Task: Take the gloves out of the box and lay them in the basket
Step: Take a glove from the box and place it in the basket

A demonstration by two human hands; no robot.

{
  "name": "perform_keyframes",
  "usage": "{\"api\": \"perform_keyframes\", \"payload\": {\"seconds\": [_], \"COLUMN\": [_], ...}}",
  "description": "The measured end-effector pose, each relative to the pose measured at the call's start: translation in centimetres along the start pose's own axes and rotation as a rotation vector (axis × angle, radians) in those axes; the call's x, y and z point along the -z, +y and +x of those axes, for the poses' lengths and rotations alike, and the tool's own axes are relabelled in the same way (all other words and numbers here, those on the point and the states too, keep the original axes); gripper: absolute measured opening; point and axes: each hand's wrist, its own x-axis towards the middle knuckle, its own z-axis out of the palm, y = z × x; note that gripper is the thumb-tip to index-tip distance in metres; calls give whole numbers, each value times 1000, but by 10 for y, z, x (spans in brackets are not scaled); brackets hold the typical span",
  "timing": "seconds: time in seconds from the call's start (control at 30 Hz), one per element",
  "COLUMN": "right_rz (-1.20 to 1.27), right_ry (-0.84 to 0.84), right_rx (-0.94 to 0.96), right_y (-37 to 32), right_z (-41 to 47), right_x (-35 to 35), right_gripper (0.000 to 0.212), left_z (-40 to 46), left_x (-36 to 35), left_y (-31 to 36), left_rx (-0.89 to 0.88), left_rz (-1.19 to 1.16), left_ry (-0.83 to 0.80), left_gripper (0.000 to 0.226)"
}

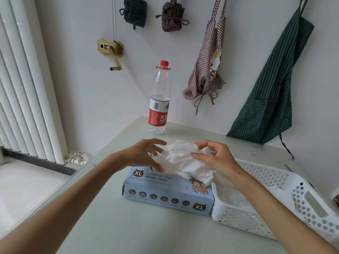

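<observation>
- A water bottle point(160, 99) with a red cap stands upright at the far edge of my table point(113, 226), behind the work area and well apart from my hands.
- On the wall beyond I see a checked apron point(208, 70) and a green striped apron point(271, 99) hanging, the striped one's hem reaching the tabletop behind the basket.
- A white radiator point(23, 79) fills the left side.
- The blue glove box point(168, 189) lies flat in front of me, its right end touching the white perforated basket point(286, 182); pale crumpled material already lies inside the basket.
- The white gloves point(181, 158) are bunched above the box opening, their lower end trailing into it.
- My right hand point(214, 158) comes in over the basket's near corner, thumb and fingers curled and pinching the bunch's right side.
- My left hand point(145, 153) hovers over the box's left half with fingers spread and loosely bent, fingertips at the bunch's left edge; I cannot tell whether they grip it.
</observation>
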Motion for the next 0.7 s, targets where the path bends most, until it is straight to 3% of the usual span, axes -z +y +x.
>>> {"api": "perform_keyframes", "payload": {"seconds": [0.1, 0.27, 0.4, 0.53, 0.7], "right_rz": [-26, -241, -330, -311, -57], "right_ry": [-87, -237, -292, -221, -167], "right_rx": [70, 152, 183, 222, 109], "right_y": [3, 17, 20, 19, 15], "right_z": [-12, -25, -31, -29, -25], "right_x": [18, 35, 35, 44, 43], "right_gripper": [18, 38, 47, 38, 22], "left_z": [3, 12, 24, 25, 19], "left_x": [3, -1, -25, -33, -29], "left_y": [-1, 11, 15, 6, -2], "left_rx": [-27, -232, -282, -263, -176], "left_rz": [73, 62, 501, 742, 871], "left_ry": [-17, 128, 271, 380, 250], "left_gripper": [65, 44, 46, 34, 32]}}
